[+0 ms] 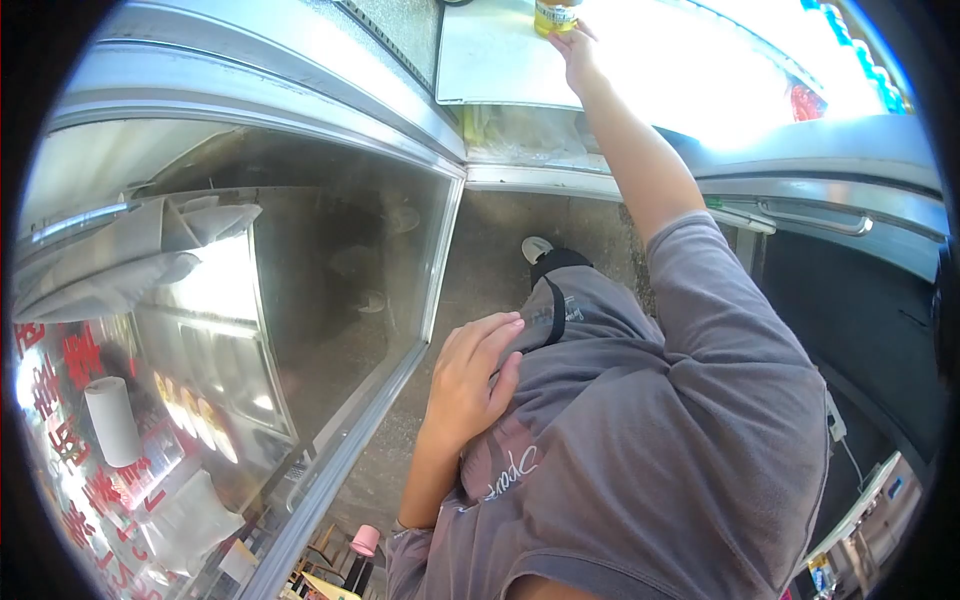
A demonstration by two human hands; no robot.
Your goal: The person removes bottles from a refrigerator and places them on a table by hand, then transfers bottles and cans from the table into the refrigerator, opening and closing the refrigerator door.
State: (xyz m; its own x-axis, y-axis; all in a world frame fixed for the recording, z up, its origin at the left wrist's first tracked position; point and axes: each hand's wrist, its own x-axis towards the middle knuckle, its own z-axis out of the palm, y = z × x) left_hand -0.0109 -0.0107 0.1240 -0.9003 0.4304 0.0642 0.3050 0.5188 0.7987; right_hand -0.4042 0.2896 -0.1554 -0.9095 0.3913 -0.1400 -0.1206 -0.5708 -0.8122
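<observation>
At the top of the view my right hand (579, 50) reaches out with its fingers closed around the lower part of a small clear container with yellow contents and a label (555, 17). Its upper end is cut off by the frame edge. The container is over a white shelf (500, 60), and I cannot tell whether it touches it. My left hand (472, 372) lies in front of my grey shirt, holding nothing, with its fingers stretched out.
A glass door (330, 250) in a metal frame stands at the left, full of reflections. Bottles with blue caps (865, 60) line the far upper right, near a red item (805, 102). A metal handle (825, 220) is on the right. Below is dark floor (490, 230).
</observation>
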